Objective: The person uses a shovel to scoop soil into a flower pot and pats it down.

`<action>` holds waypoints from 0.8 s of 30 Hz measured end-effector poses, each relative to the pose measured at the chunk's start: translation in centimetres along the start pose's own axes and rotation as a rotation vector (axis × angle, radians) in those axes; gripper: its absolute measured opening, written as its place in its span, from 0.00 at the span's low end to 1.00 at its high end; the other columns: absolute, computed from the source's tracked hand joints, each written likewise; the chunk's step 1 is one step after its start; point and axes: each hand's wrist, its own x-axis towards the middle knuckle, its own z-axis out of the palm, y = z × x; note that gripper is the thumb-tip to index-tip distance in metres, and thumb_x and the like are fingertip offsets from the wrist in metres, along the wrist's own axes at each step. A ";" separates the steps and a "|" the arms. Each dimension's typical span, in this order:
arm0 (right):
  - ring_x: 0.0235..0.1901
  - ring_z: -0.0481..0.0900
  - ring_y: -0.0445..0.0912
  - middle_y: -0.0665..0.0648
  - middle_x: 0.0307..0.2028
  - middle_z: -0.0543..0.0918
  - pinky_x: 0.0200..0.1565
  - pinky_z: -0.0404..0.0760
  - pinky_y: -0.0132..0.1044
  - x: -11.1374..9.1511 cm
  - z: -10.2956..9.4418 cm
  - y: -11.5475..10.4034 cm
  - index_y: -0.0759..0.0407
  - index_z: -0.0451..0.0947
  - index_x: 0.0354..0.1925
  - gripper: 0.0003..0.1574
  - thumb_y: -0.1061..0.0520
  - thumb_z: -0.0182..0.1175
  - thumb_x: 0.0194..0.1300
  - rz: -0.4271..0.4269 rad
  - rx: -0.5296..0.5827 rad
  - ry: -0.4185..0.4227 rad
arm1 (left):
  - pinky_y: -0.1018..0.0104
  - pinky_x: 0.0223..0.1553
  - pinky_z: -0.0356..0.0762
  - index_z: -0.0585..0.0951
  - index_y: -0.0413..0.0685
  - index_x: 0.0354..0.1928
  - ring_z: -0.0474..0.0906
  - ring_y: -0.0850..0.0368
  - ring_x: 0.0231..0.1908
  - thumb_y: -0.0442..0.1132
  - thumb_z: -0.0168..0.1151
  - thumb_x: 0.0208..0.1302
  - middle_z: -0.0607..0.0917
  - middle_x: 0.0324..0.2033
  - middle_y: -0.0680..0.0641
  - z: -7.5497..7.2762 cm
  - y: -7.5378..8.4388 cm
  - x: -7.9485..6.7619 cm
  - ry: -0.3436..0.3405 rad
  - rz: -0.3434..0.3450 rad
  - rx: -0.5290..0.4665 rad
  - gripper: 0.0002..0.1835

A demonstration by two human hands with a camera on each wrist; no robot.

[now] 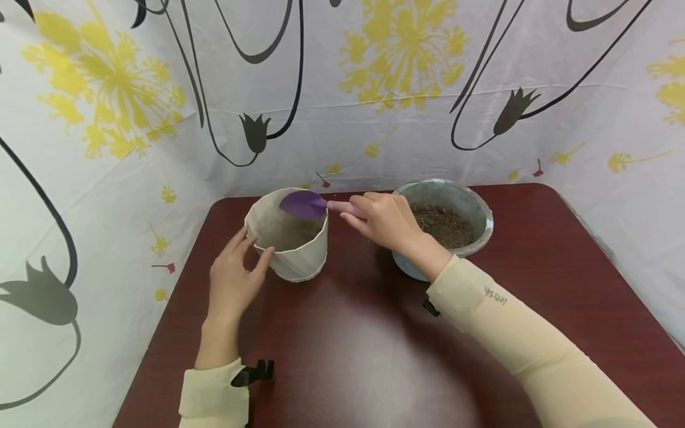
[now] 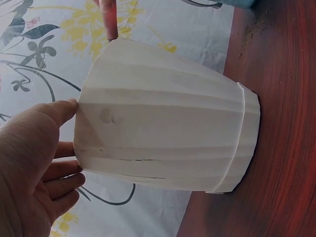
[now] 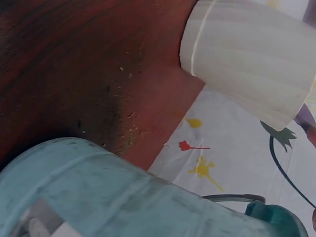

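A white fluted flower pot (image 1: 299, 261) stands upright at the back left of the table. My left hand (image 1: 235, 267) touches its rim with thumb and fingertips spread apart, as the left wrist view shows, where the pot (image 2: 163, 118) fills the middle. My right hand (image 1: 387, 220) grips the pinkish handle of a small trowel (image 1: 303, 204). The trowel's purple blade reaches over the pot's right rim, above the opening. Beside that hand sits a blue-grey bucket (image 1: 484, 235) with dark soil (image 1: 444, 226) in it; the right forearm crosses in front of the bucket.
The dark red table (image 1: 348, 351) carries a scatter of soil crumbs (image 3: 131, 118) between bucket and pot. A patterned cloth (image 1: 332, 119) hangs along the back and sides. Part of the bucket's handle (image 3: 234, 197) shows in the right wrist view.
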 end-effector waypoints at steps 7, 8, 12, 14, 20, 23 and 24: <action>0.15 0.75 0.53 0.53 0.19 0.73 0.15 0.71 0.45 -0.9 0.1 0.0 0.56 0.75 0.29 0.19 0.46 0.71 0.64 0.011 -0.002 -0.064 | 0.38 0.61 0.72 0.83 0.34 0.57 0.75 0.35 0.62 0.47 0.70 0.65 0.76 0.66 0.38 0.0 0.0 -0.1 0.002 -0.005 0.000 0.25; 0.15 0.74 0.53 0.53 0.19 0.73 0.15 0.72 0.45 -1.0 0.0 -0.1 0.56 0.75 0.28 0.20 0.46 0.71 0.64 0.017 -0.006 -0.080 | 0.38 0.61 0.72 0.83 0.34 0.57 0.75 0.35 0.62 0.47 0.70 0.65 0.76 0.66 0.38 0.0 0.0 -0.1 0.000 -0.007 0.001 0.26; 0.15 0.75 0.53 0.53 0.19 0.74 0.15 0.72 0.46 -1.1 -0.3 -0.3 0.56 0.74 0.27 0.22 0.44 0.72 0.63 0.029 -0.043 -0.127 | 0.38 0.61 0.72 0.82 0.35 0.58 0.75 0.35 0.62 0.47 0.70 0.65 0.76 0.66 0.38 0.1 0.0 -0.1 -0.005 -0.009 0.005 0.26; 0.15 0.75 0.52 0.53 0.19 0.74 0.15 0.71 0.46 -1.1 -0.4 -0.4 0.56 0.73 0.27 0.22 0.44 0.72 0.62 0.024 -0.065 -0.139 | 0.37 0.61 0.71 0.82 0.35 0.58 0.75 0.35 0.62 0.47 0.70 0.65 0.76 0.66 0.38 0.1 0.0 -0.1 -0.005 -0.008 0.002 0.26; 0.16 0.76 0.54 0.53 0.19 0.75 0.15 0.72 0.46 -1.1 -0.3 -0.5 0.56 0.72 0.27 0.23 0.44 0.71 0.63 0.009 -0.072 -0.098 | 0.37 0.61 0.71 0.82 0.34 0.57 0.74 0.35 0.62 0.47 0.70 0.65 0.76 0.66 0.38 0.3 0.0 -0.1 0.000 -0.005 -0.003 0.26; 0.16 0.77 0.56 0.54 0.18 0.75 0.15 0.73 0.48 -1.1 -0.4 -0.5 0.57 0.72 0.26 0.23 0.45 0.71 0.63 0.006 -0.068 -0.047 | 0.37 0.60 0.72 0.83 0.34 0.57 0.75 0.35 0.62 0.47 0.69 0.66 0.76 0.66 0.38 0.3 0.0 -0.1 0.005 -0.002 0.002 0.25; 0.16 0.77 0.56 0.54 0.18 0.75 0.15 0.73 0.47 -1.0 -0.5 -0.5 0.57 0.72 0.26 0.23 0.45 0.71 0.63 0.003 -0.069 -0.031 | 0.37 0.60 0.72 0.83 0.34 0.57 0.75 0.34 0.62 0.47 0.69 0.66 0.76 0.66 0.38 0.3 0.0 -0.1 0.006 -0.001 0.005 0.25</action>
